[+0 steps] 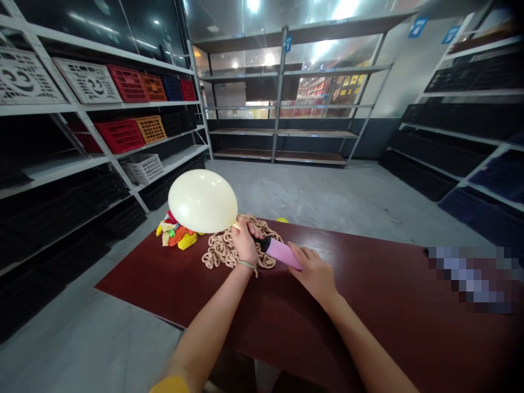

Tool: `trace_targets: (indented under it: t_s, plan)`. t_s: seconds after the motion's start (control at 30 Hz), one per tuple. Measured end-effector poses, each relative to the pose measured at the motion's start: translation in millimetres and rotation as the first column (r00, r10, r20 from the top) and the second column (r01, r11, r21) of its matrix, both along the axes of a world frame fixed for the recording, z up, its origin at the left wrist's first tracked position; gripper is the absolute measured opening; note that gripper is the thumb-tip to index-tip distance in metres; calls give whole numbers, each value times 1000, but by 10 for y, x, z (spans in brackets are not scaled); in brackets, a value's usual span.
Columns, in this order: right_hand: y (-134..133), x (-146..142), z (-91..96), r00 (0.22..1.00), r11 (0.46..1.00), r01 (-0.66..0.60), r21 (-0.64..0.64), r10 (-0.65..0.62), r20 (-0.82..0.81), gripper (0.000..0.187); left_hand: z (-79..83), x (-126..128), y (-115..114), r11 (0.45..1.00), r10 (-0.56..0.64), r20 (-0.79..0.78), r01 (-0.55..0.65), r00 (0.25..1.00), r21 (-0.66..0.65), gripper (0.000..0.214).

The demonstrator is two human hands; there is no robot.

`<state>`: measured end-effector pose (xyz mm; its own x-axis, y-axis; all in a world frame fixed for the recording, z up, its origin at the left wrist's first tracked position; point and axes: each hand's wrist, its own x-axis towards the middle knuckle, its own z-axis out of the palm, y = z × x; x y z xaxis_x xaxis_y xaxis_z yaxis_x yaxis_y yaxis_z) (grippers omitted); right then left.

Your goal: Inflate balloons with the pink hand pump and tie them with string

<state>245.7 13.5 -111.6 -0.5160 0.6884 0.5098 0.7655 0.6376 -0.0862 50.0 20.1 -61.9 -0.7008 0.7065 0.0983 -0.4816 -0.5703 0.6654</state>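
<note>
A large pale cream balloon (202, 201), blown up, points its neck at my left hand (245, 243). The fingers of that hand are closed around the balloon's neck and the dark end of a balloon pump; the nozzle itself is hidden. My right hand (313, 270) wraps round the pink body of the balloon pump (282, 252). Under and behind my left hand lies a heap of beige rope (219, 250). Left of the rope sits a pile of limp balloons (178, 236) in red, orange, yellow, green and cream.
The dark red table (164, 284) carries all of this; a blurred-out item (470, 278) lies at its right. Beyond the far edge shows a bit of something yellow (282, 220). Shelves with plastic crates (123, 136) stand left, and a metal rack (280, 98) stands at the back.
</note>
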Motion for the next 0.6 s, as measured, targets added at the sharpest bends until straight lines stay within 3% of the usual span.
trace_targets:
  t_s: [0.3,0.5,0.6]
  plan:
    - [127,154,38,996,997,75,36,-76,41,50,208,-532,5,999,42,60,-43,997,27,36]
    - [76,97,-15,996,996,86,-21,-85,17,50,141,-581,6,983,-115,205,81,972,167,27]
    - [41,72,-18,996,995,91,-44,-91,1,51,121,-563,41,980,-105,230,61,968,188,24]
